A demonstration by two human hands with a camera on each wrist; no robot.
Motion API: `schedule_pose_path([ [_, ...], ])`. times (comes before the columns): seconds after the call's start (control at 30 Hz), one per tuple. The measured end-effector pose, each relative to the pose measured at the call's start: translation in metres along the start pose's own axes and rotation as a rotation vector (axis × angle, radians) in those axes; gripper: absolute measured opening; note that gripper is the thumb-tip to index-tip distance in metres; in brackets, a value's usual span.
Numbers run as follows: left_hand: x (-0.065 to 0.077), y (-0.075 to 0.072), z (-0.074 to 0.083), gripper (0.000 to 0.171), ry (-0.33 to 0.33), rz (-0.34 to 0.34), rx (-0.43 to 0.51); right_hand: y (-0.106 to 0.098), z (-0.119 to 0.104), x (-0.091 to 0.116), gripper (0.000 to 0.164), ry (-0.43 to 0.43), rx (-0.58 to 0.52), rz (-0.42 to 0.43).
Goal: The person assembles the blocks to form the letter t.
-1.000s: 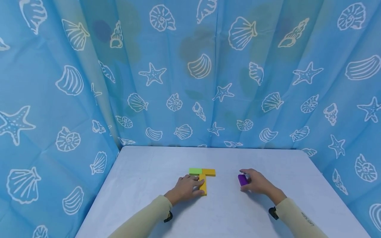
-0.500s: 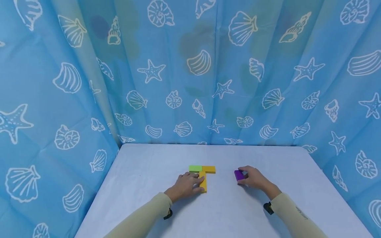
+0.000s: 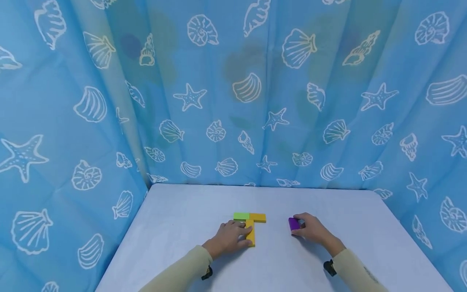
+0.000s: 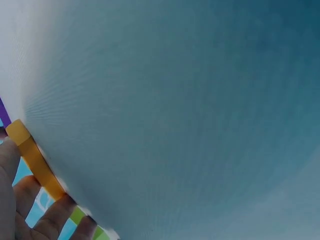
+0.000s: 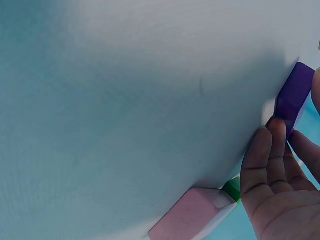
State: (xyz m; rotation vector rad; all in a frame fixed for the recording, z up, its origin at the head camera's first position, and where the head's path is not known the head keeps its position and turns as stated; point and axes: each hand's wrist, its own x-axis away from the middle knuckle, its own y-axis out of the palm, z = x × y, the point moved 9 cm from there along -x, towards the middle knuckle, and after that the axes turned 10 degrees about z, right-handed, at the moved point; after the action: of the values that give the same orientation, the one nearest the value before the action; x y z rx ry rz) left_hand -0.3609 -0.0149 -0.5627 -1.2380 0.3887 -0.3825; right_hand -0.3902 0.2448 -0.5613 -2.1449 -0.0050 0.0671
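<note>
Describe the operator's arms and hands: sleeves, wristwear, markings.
Left sleeve and right sleeve: long, pale khaki; the right bears a small dark marking, too blurred to read. Black wrist devices at both cuffs. Left hand and right hand ungloved.

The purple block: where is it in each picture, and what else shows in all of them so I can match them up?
Head: the purple block is right of centre, low down, held in the right hand.
Left wrist: only a sliver at the left edge, by one end of a yellow block.
Right wrist: near the right edge, mostly in the upper half.
Shared landmark: the tabletop.
</note>
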Motion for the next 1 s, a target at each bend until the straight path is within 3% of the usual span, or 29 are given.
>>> schedule_pose_path([
  [0.37, -0.001, -0.01, 0.001, 0.059, 0.019, 0.013, -0.02, -0.001, -0.006, -0.011, 0.066, 0.001, 0.011, 0.001],
  [0.77, -0.001, -0.004, -0.001, 0.059, 0.016, -0.014, -0.022, 0.008, -0.011, -0.014, 0.066, 0.019, 0.009, 0.013],
  [1.0, 0.0, -0.006, 0.003, 0.057, 0.031, -0.007, -0.035, 0.01, -0.009, -0.016, 0.054, 0.048, -0.047, -0.016],
])
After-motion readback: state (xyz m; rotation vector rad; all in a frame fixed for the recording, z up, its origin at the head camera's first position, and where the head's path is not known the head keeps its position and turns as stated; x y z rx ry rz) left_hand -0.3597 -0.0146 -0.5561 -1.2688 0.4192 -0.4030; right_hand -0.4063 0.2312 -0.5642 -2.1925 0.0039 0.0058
